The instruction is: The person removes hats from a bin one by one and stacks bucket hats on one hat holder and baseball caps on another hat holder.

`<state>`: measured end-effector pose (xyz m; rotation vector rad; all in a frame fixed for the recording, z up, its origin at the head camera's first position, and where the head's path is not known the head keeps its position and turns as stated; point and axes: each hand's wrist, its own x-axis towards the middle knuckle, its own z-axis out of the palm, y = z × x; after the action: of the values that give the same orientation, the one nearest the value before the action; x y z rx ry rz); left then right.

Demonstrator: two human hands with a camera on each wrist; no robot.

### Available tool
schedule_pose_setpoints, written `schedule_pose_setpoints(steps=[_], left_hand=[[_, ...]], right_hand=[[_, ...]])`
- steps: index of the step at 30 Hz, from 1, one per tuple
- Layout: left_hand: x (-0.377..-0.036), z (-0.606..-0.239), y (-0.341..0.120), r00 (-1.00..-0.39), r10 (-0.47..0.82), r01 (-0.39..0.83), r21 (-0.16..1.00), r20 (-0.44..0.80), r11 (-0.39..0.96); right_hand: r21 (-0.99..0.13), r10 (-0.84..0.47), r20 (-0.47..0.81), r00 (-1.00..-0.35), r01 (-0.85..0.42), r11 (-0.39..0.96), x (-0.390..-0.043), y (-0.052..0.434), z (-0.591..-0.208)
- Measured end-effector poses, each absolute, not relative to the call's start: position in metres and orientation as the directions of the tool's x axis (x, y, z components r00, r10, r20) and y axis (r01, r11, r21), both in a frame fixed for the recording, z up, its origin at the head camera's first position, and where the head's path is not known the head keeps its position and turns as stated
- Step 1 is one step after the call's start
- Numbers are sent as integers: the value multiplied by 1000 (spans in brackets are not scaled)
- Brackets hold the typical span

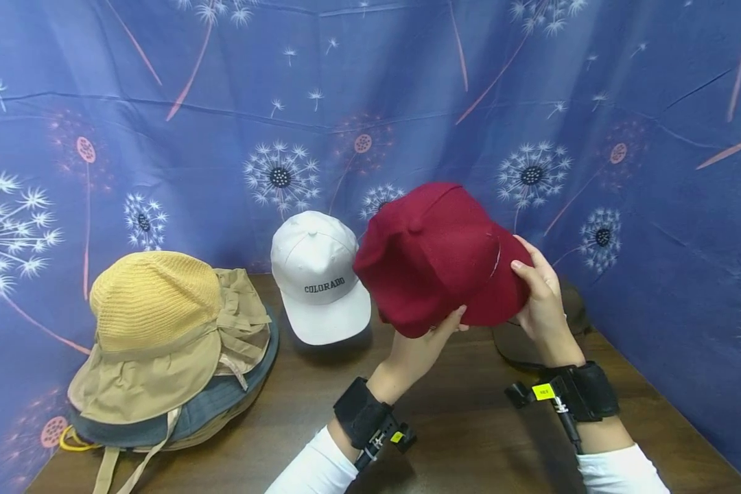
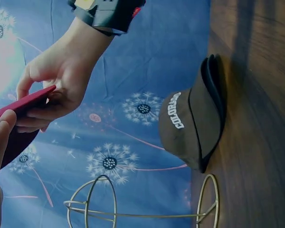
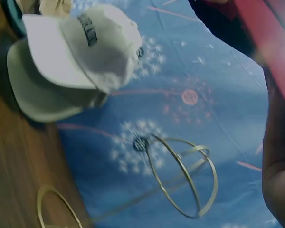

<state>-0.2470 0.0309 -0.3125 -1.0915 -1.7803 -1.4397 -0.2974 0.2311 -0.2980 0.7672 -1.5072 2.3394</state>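
Red cap, domed woven cloth, curved brim

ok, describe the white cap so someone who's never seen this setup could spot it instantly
Start at the dark wooden table backed by the blue dandelion-print cloth. Near the back middle, the white cap rests on the tabletop, between the stack of brimmed hats and the red cap held up in both hands. It is the only white hat, with COLORADO in dark letters on the front.
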Motion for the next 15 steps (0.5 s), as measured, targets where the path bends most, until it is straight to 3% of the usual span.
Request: schedule_pose_setpoints(steps=[10,13,15], left_hand=[[-249,-321,15,-552,216,833,545,805,98],[-256,-329,3,-592,303,744,651,747,-149],[-261,-335,-6,-596,375,598,704,710,-383]], right_hand=[[-725,-58,486,-872,-365,-584,-311,210,-302],[-691,-88,445,-891,-279,-667,-316,208,-302],[-654,-110,400,-910,-200,-730,-319,209,-304]])
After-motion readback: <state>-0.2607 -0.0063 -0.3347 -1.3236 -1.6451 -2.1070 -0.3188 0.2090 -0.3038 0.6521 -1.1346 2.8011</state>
